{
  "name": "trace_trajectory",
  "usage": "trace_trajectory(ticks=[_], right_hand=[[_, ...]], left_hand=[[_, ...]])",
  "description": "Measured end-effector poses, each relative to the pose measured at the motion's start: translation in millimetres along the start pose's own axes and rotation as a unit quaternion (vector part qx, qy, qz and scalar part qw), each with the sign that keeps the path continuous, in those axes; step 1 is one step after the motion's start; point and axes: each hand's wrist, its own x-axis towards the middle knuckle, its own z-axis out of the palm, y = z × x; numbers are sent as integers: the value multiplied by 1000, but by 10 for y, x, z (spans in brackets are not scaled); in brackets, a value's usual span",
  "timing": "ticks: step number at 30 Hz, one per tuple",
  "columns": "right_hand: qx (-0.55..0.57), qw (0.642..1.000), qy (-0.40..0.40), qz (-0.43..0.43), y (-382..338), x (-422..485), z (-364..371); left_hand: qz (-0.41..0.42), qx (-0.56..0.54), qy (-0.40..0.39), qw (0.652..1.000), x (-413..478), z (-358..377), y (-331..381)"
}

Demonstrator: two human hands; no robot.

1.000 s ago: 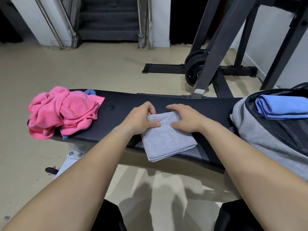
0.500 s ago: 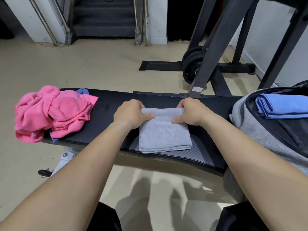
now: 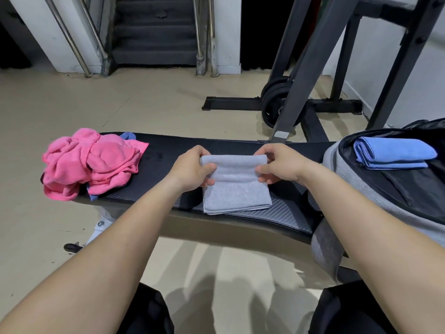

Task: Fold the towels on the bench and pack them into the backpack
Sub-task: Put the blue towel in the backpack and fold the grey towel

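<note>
A folded grey towel (image 3: 237,191) lies in the middle of the black bench (image 3: 163,153). My left hand (image 3: 192,168) pinches its far left corner and my right hand (image 3: 280,166) pinches its far right corner, lifting the far edge a little off the bench. A heap of crumpled pink towels (image 3: 92,162) sits at the bench's left end, with a bit of blue cloth (image 3: 128,135) showing beneath it. At the right, the open grey and black backpack (image 3: 356,174) holds a folded blue towel (image 3: 395,153).
A dark weight rack (image 3: 313,75) with black plates (image 3: 277,102) stands behind the bench on the beige floor. Stairs with metal rails (image 3: 154,32) are at the back. My dark-clad knees are at the bottom edge.
Both hands slid from the towel's middle out to its far corners, squared it on the bench and now raise its far edge.
</note>
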Motion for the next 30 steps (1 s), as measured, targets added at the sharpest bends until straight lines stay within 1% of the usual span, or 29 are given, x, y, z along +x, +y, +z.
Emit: trace_trajectory(ticks=[4, 7, 10, 15, 20, 22, 24, 25, 26, 27, 28, 29, 30], right_hand=[[-18, 1000, 6, -12, 14, -80, -11], [-20, 1000, 1, -23, 84, -132, -30], [-111, 991, 19, -70, 160, -221, -16], [-160, 980, 22, -114, 346, -346, 65], [-269, 941, 42, -198, 509, -412, 185], [-285, 937, 49, -198, 480, -434, 205], [-328, 926, 75, -172, 395, -438, 226], [-369, 910, 102, -158, 356, -423, 255], [-417, 885, 137, -153, 298, -407, 308], [-454, 858, 176, -161, 246, -380, 386], [-472, 839, 204, -178, 204, -354, 472], [-475, 834, 210, -186, 187, -322, 549], [-468, 843, 192, -183, 191, -295, 604]], left_hand=[[48, 33, -1, 998, -85, -34, -7], [75, 52, -19, 996, -149, -62, -56], [113, 125, -37, 985, -205, -83, -167], [207, 189, -54, 958, -323, -51, -378], [270, 269, -26, 924, -458, 50, -534], [285, 304, -14, 909, -494, 79, -549], [290, 340, 2, 895, -511, 122, -563], [295, 357, 15, 887, -516, 151, -567], [301, 371, 27, 878, -523, 179, -572], [306, 382, 34, 871, -528, 202, -571], [309, 389, 37, 867, -531, 217, -569], [312, 392, 36, 865, -534, 223, -570], [316, 391, 33, 864, -539, 218, -570]])
